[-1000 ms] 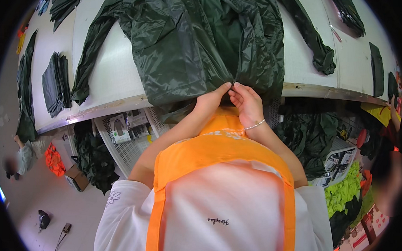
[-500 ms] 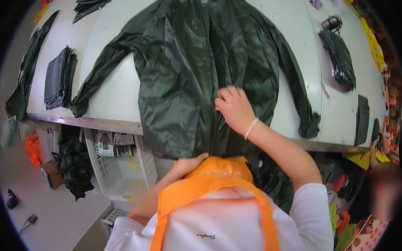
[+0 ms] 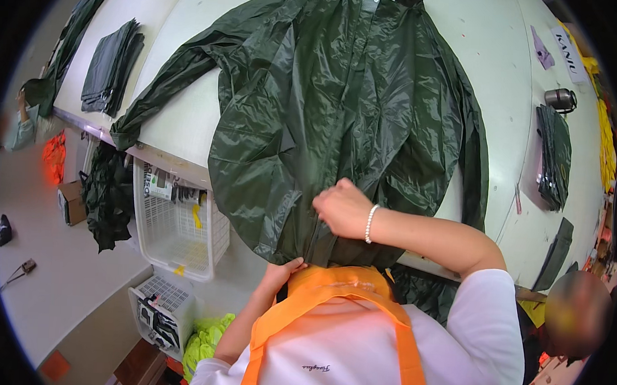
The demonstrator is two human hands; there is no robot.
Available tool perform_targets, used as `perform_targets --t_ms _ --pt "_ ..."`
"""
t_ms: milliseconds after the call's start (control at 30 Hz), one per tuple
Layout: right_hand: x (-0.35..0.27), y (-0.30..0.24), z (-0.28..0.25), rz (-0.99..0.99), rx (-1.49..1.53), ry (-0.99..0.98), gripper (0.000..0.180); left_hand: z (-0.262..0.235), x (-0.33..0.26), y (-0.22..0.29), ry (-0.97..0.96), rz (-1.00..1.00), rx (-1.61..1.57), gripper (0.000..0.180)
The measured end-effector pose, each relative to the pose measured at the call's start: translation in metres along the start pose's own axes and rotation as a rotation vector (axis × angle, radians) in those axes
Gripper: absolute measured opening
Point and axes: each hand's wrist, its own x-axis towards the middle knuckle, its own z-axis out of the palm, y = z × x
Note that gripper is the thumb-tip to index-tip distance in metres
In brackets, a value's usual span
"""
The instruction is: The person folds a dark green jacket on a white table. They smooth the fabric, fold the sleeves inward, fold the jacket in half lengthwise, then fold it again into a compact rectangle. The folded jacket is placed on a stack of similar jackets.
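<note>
A dark green, shiny rain jacket (image 3: 270, 122) lies front up on the white table, collar away from me and sleeves out to both sides. Its lower part hangs over the near edge toward my body. At the bottom hem my left hand (image 3: 281, 275) grips the jacket near the front opening, thumb on top. My right hand (image 3: 344, 209), with a white beaded bracelet, is curled closed against the front placket a little above the hem. Whatever its fingertips pinch is hidden.
Folded dark green garments lie in stacks at left (image 3: 112, 67) and right (image 3: 553, 158). A dark metal cup (image 3: 560, 100) stands at far right. Below the table's left edge are a white plastic basket (image 3: 214, 233) and hanging dark fabric (image 3: 108, 204). Other people work on both sides.
My right hand has slid down the placket toward the hem, nearer my left hand. My left hand keeps its hold at the hem. The whole view has shifted and turned.
</note>
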Motion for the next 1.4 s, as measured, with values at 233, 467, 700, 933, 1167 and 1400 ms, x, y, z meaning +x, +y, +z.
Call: perform_targets --t_ms 233,467,700,933,1167,1400 --pt "0.044 0.112 -0.087 0.207 -0.530 0.377 0.012 -0.030 0.027 -0.039 0.188 0.120 0.254 0.036" --pt "0.100 0.258 -0.199 0.584 -0.669 0.782 0.014 -0.089 0.076 -0.106 0.270 0.350 0.929 0.067" --pt "0.125 0.237 -0.132 0.941 0.206 1.339 0.041 -0.054 0.024 0.078 -0.498 -0.089 1.306 0.068" --pt "0.136 0.270 -0.115 0.730 0.656 1.476 0.022 0.097 0.106 0.343 -0.454 0.930 1.042 0.027" --pt "0.145 0.274 -0.095 0.679 0.540 1.430 0.016 0.241 0.221 0.441 0.090 1.389 1.147 0.038" --pt "0.139 0.271 -0.093 0.561 0.572 1.473 0.010 0.281 0.260 0.463 -0.008 1.193 1.189 0.019"
